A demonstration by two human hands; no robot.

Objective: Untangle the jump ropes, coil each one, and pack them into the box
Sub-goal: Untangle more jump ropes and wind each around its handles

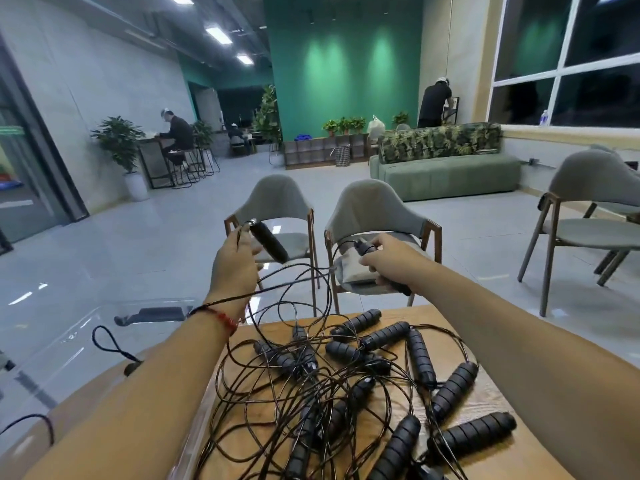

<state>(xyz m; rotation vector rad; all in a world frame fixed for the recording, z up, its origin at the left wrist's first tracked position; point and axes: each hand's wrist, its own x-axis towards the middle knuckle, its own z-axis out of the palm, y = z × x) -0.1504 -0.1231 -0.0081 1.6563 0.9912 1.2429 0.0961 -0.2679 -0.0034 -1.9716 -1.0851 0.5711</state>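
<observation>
One black handle (268,241) was gripped in the left hand (232,261), a second handle (363,249) in the right hand (382,260), both above the table (440,318). The jump ropes (332,382) were heaped, tangled, on it.

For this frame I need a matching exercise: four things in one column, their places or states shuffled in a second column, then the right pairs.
Things:
1. left hand
2. tangled jump ropes
3. two grey chairs
4. sofa

Places or states:
A. lying on the wooden table
B. far back, green, against the wall
C. standing just past the table's far edge
D. raised, gripping a black handle

Pairs: 1-D, 2-A, 3-C, 4-B.
</observation>
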